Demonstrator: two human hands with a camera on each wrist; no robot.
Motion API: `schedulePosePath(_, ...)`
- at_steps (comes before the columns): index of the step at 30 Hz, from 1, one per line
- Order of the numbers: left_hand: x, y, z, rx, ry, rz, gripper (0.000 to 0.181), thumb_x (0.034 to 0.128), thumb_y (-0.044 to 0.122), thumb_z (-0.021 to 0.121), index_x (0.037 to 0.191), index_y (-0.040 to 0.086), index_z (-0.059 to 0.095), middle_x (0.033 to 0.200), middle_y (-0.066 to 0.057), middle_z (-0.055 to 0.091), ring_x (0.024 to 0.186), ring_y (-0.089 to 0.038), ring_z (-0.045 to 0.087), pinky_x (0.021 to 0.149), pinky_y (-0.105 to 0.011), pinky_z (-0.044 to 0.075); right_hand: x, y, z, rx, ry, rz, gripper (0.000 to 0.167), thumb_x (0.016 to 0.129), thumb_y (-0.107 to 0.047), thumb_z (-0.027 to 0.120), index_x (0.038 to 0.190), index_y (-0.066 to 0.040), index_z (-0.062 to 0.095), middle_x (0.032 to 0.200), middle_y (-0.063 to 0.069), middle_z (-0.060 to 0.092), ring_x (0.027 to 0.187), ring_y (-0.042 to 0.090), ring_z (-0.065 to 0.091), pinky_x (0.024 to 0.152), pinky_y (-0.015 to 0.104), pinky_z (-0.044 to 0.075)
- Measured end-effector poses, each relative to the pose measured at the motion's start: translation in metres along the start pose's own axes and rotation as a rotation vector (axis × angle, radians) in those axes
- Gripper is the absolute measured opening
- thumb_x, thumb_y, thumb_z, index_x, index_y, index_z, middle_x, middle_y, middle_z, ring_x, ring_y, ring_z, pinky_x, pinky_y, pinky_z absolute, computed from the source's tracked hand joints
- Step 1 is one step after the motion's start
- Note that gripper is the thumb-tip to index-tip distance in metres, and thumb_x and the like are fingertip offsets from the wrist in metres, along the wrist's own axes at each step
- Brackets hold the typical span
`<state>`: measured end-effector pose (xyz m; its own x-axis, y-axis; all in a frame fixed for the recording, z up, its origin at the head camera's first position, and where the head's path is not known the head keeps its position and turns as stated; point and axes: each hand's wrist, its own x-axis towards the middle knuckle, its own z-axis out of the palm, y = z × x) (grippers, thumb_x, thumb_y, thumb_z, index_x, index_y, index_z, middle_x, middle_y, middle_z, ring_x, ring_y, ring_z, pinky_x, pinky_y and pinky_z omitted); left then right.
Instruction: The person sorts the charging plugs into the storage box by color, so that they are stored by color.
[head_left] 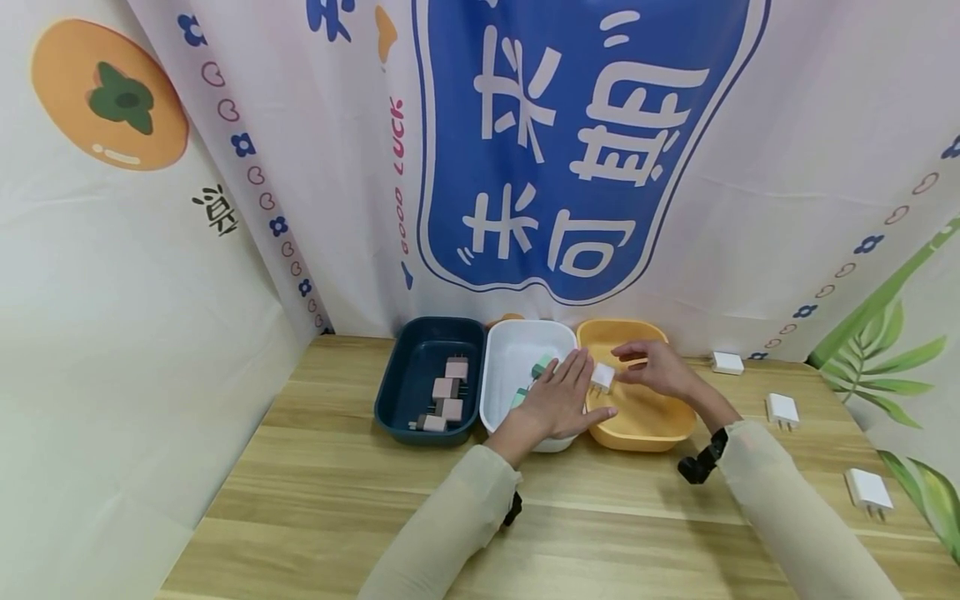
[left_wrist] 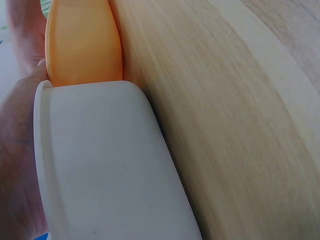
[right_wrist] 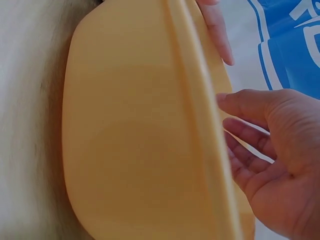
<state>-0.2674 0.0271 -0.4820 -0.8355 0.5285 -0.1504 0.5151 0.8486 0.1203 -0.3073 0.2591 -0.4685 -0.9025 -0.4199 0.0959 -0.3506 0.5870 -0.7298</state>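
My left hand (head_left: 558,398) reaches over the white bin (head_left: 491,375) with its fingers straight, covering much of that bin. Its thumb stretches toward the yellow bin (head_left: 648,440). Over the yellow bin, my right hand (head_left: 654,369) has its fingers loosely bent and apart. A white charger plug (head_left: 602,377) is between the two hands, close to the right fingertips and the left fingers; I cannot tell whether it touches either. Two green charger plugs (head_left: 542,367) show partly in the white bin. In the right wrist view the yellow rim hides the fingertips' surroundings.
A dark blue bin (head_left: 384,408) at the left holds several pink charger plugs (head_left: 448,409). Three more white plugs lie along the table's right side: one at the back (head_left: 727,362), a middle plug (head_left: 782,408) and a near plug (head_left: 868,489). A printed curtain (head_left: 360,250) hangs behind the bins.
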Motion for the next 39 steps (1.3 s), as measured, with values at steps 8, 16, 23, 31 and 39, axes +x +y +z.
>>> schedulePosePath(8, 0.0, 0.0, 0.0, 0.007, 0.003, -0.001, 0.1, 0.1013, 0.081, 0.023, 0.171, 0.014, -0.003, 0.178, -0.002, -0.01, 0.164, -0.016, -0.009, 0.133, -0.042, 0.001, -0.004, -0.004, -0.01, -0.012, 0.018, -0.007, 0.044, 0.093, -0.001, 0.08, 0.131, 0.015, 0.065, 0.132, 0.037, 0.064, 0.119, 0.054, 0.066, 0.098, 0.056, 0.058)
schedulePosePath(16, 0.0, 0.0, 0.0, 0.006, 0.0, -0.004, 0.1, 0.1015, 0.081, 0.022, 0.171, 0.014, -0.005, 0.178, 0.0, -0.011, 0.164, -0.015, -0.01, 0.133, -0.041, 0.001, -0.01, -0.005, -0.024, -0.046, 0.063, -0.024, 0.044, 0.095, -0.009, 0.08, 0.132, 0.012, 0.066, 0.133, 0.034, 0.065, 0.12, 0.053, 0.066, 0.099, 0.054, 0.057)
schedulePosePath(23, 0.002, -0.002, 0.004, -0.001, 0.004, 0.003, 0.101, 0.1015, 0.081, 0.023, 0.171, 0.014, -0.005, 0.178, -0.002, -0.013, 0.163, -0.016, -0.011, 0.133, -0.041, -0.002, -0.02, -0.006, -0.04, -0.023, 0.101, 0.026, 0.046, 0.097, -0.017, 0.08, 0.134, 0.008, 0.067, 0.141, 0.031, 0.062, 0.122, 0.051, 0.065, 0.097, 0.05, 0.059)
schedulePosePath(31, 0.001, -0.002, 0.002, -0.012, -0.004, 0.001, 0.101, 0.1011, 0.082, 0.024, 0.17, 0.014, -0.006, 0.177, -0.002, -0.013, 0.164, -0.017, -0.01, 0.133, -0.042, 0.0, -0.03, 0.002, -0.06, -0.048, 0.127, 0.053, 0.051, 0.099, -0.024, 0.078, 0.138, 0.006, 0.065, 0.145, 0.03, 0.059, 0.124, 0.053, 0.064, 0.092, 0.037, 0.063)
schedulePosePath(39, -0.002, -0.002, 0.001, -0.019, 0.02, 0.017, 0.099, 0.1027, 0.079, 0.026, 0.171, 0.013, -0.002, 0.178, -0.002, -0.011, 0.164, -0.016, -0.01, 0.133, -0.041, 0.0, -0.042, 0.018, -0.074, -0.075, 0.143, 0.113, 0.051, 0.1, -0.029, 0.076, 0.14, 0.002, 0.066, 0.144, 0.029, 0.06, 0.125, 0.052, 0.062, 0.095, 0.051, 0.061)
